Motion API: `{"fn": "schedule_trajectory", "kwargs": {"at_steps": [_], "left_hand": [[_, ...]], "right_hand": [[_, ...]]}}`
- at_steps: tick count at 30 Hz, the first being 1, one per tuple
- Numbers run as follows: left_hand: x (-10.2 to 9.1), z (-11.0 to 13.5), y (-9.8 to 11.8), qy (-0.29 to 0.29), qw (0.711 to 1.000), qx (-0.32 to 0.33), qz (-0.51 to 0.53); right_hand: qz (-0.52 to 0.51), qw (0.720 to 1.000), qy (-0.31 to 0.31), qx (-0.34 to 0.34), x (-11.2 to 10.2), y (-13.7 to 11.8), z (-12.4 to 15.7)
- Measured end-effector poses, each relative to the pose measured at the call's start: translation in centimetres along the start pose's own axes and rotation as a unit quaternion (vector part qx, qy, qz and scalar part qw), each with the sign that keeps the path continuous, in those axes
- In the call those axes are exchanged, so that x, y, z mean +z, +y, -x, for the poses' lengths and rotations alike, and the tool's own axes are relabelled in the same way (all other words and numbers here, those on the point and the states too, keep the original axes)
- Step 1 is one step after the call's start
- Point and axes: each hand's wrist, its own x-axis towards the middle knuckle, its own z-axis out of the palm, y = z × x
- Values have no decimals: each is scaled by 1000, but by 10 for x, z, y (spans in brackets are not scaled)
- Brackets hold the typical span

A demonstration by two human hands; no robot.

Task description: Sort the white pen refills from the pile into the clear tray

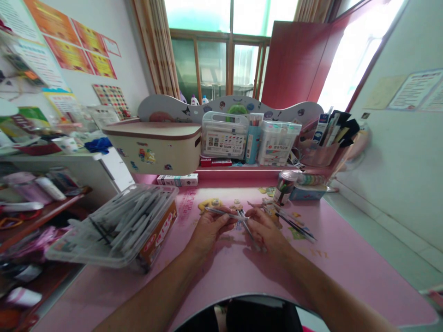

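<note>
Both hands meet over the middle of the pink desk (238,272). My left hand (207,230) is closed in a pinch on a thin grey pen (221,211) that points left. My right hand (266,230) is closed round another thin pen (249,230) that slants down toward me. The two pens cross between the hands. Several more dark pens (297,227) lie on the desk just right of my right hand.
A clear plastic box (117,226) full of grey pens sits tilted at the desk's left edge. A round pen pot (284,186), a cream storage box (155,145) and marker cases (224,136) stand at the back. Cluttered shelves lie to the left, a white wall to the right.
</note>
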Motion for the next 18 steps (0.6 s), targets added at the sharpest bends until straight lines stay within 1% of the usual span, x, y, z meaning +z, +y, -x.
{"fn": "schedule_trajectory", "kwargs": {"at_steps": [2,5,7,9,11,14,16,18], "left_hand": [[1,1,0,0,1000,4,-1],[2,2,0,4,1000,12,-2],[1,2,1,7,1000,13,-4],[1,3,1,4,1000,15,-9],[1,3,1,1,1000,22,-15],[2,3,1,-8,999,31,-18],[3,3,0,-12,999,33,-16],[3,3,1,-12,999,36,-13]], "right_hand": [[23,1000,7,11,-1,3,-1],[70,998,3,4,-1,4,-1],[64,998,1,-3,0,2,1],[27,1000,-3,-5,2,0,2],[2,1000,-9,7,1,-1,2],[45,999,-11,21,-2,2,-1],[75,997,-5,8,-3,5,-3],[72,997,3,-11,-3,6,-3]]}}
